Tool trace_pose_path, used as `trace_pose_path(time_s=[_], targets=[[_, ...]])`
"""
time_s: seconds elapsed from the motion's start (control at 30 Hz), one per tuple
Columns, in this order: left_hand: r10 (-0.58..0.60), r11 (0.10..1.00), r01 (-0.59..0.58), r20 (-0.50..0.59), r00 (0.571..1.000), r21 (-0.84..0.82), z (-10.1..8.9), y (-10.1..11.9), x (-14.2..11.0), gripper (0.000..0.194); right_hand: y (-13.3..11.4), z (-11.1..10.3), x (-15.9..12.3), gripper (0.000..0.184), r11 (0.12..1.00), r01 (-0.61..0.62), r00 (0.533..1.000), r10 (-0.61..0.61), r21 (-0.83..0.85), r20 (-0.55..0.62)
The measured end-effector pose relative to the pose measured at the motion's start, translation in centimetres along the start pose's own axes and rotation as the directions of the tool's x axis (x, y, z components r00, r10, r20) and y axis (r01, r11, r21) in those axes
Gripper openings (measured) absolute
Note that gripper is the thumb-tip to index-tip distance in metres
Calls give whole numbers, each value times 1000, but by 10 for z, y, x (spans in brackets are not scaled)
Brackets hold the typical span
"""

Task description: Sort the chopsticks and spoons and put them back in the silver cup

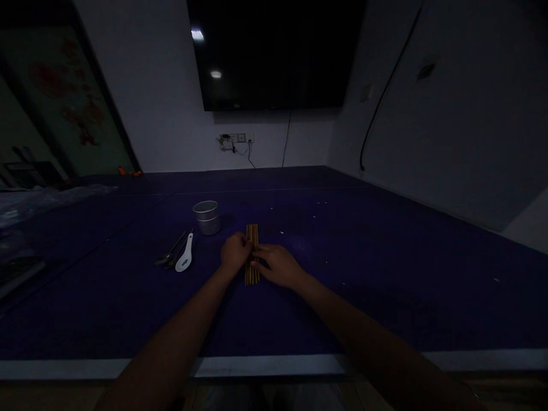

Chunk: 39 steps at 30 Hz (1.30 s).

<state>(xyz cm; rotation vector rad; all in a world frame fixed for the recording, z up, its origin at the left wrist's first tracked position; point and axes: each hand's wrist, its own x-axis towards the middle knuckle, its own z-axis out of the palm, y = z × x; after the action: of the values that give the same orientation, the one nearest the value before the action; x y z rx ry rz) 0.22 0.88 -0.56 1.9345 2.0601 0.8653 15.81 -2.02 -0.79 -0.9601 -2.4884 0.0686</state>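
A bundle of yellowish-brown chopsticks (252, 276) lies on the purple tabletop, its sticks side by side and pointing away from me. On its left side, my left hand (235, 253) is closed with curled fingertips against the sticks. My right hand (279, 265) reaches in from the right, thumb and fingers closed on the middle of the bundle. The fingers cover part of the sticks. Left of my hands stands a metal cup (207, 218), upright. In front of it lie a white ceramic spoon (185, 260) with a blue mark and some metal spoons (165, 258).
The purple table (385, 308) has a pale front edge and is dotted with small white scraps. Clear plastic wrapping (51, 197) lies at the far left. Behind the table, a large dark screen (278, 54) hangs above wall sockets (237, 138) with cables. The room is dim.
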Motion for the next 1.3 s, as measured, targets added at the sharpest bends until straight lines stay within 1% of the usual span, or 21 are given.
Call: trace_pose_path(time_s=[0.07,0.17,0.27,0.4,0.6,0.8,0.93,1.13,1.3], targets=[[-5,1000,5,-11,1000,-6,-1,0,0,19,-1,1,-1,31,1000,27,999,-27,9,-25],[-14,1000,14,-14,1000,-7,-1,-1,1,19,-1,1,-2,44,996,84,995,-83,21,-47],[0,1000,0,3,1000,-8,-2,-1,2,21,-1,0,-2,49,989,144,990,-143,27,-20],[24,1000,-24,31,999,-3,-3,0,1,26,0,-1,-1,52,986,167,986,-167,25,25],[36,997,-40,67,997,61,-6,4,-1,27,2,0,-2,53,985,164,985,-166,49,43],[28,997,-33,81,996,65,-6,4,-2,26,0,-4,-1,48,983,180,982,-181,25,52],[25,998,-29,71,997,48,-4,2,-2,26,-2,-6,-2,46,980,197,979,-197,4,40],[30,996,-37,81,996,80,-5,3,-2,26,-1,-6,-2,42,975,222,975,-222,-19,29],[5,995,-14,93,996,95,-6,6,-3,27,-1,-6,-2,37,975,220,975,-219,-36,25]])
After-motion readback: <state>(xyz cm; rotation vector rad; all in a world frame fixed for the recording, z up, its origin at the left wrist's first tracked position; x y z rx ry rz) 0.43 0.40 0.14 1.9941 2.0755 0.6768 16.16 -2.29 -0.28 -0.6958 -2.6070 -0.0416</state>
